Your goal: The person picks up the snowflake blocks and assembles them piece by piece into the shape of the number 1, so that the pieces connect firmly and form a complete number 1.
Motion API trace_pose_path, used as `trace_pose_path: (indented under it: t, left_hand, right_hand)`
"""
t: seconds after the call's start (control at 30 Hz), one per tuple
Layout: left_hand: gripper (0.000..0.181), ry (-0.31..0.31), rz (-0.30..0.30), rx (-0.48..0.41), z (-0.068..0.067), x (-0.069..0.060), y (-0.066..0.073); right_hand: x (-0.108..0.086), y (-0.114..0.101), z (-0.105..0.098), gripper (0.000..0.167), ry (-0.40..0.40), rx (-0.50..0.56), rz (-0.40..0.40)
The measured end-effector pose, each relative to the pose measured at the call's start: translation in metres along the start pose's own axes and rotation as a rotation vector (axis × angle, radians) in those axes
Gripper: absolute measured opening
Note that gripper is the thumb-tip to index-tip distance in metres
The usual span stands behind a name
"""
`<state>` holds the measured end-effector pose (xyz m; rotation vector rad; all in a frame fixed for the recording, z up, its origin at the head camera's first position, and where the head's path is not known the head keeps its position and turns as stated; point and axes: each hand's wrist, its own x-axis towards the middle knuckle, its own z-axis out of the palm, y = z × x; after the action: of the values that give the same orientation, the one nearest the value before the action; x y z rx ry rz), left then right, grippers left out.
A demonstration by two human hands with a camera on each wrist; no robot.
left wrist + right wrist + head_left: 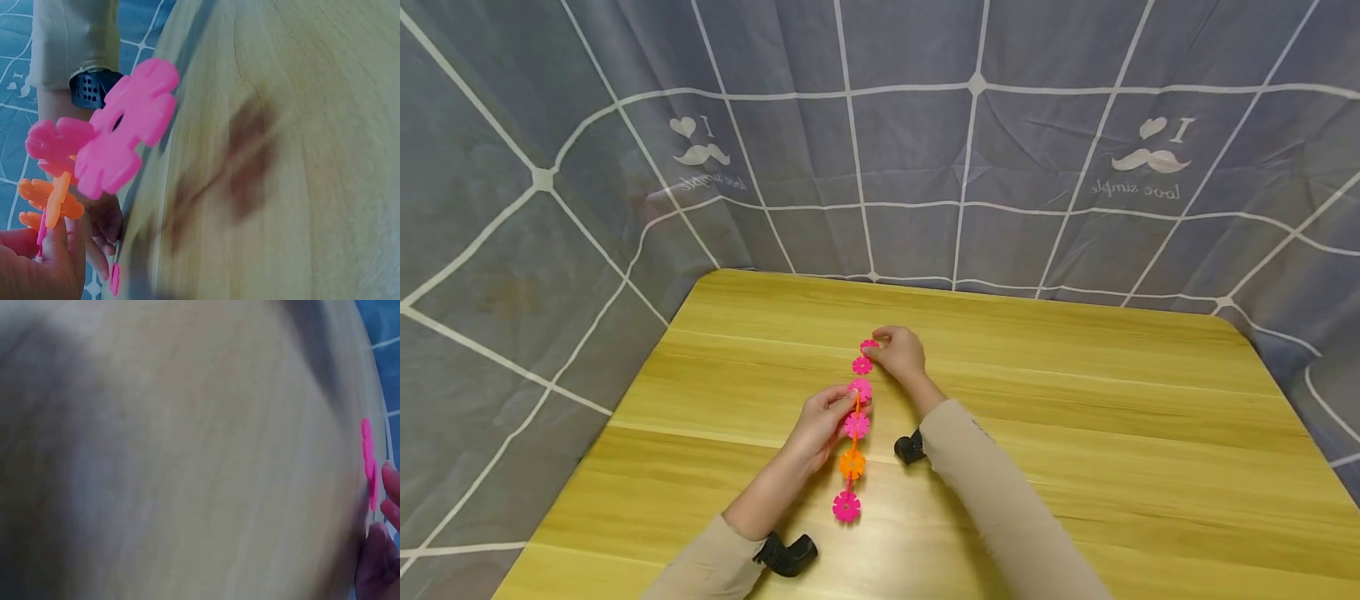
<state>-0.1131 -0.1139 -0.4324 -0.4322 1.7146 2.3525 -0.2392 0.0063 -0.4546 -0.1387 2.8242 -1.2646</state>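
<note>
In the head view, a chain of notched plastic discs [852, 464] in pink and orange runs toward the near side of the table. My left hand [822, 421] pinches its far end between thumb and fingers. The left wrist view shows a large pink disc [128, 128] tilted close to the camera, with orange discs [53, 200] by the fingertips. Farther off, two pink discs [862, 365] lie close together on the table. Over the farther one is my right hand [901, 354], thumb and fingers apart. In the right wrist view, the right hand's fingertips [390, 478] are beside these pink discs [367, 450].
A wood-grain table [1112, 417] spreads under both arms. Grey-blue curtains [917, 150] with white lines hang along its far side and both ends. Black wrist mounts [786, 555] project from the cuffs of both beige sleeves.
</note>
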Motion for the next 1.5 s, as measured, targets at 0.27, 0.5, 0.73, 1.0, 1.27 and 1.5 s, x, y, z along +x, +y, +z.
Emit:
trace_pose_path:
  t: [0.27, 0.5, 0.73, 1.0, 1.27, 1.5]
  left_hand:
    - [0.021, 0.003, 0.007, 0.011, 0.002, -0.002, -0.001]
    - [0.023, 0.005, -0.012, -0.004, 0.003, -0.003, -0.002]
    - [0.023, -0.003, -0.013, -0.021, 0.005, -0.003, -0.004]
    - [0.023, -0.005, -0.002, 0.006, 0.005, -0.005, -0.004]
    - [0.022, -0.027, -0.001, 0.014, 0.009, -0.006, -0.002]
    - [0.023, -0.029, -0.012, -0.004, 0.01, -0.007, 0.0]
  right_hand:
    - [0.002, -0.004, 0.0, 0.03, -0.031, -0.143, 0.059]
    - [0.003, -0.006, -0.006, 0.02, -0.084, -0.101, 0.139]
    - [0.0, -0.003, -0.017, 0.026, -0.092, -0.175, 0.14]
    - [-0.001, 0.002, -0.025, 0.026, -0.154, -0.246, 0.196]
    - [-0.005, 0.004, -0.032, 0.025, -0.201, -0.317, 0.189]
    - [-0.012, 0.011, -0.042, 0.028, -0.198, -0.261, 0.136]
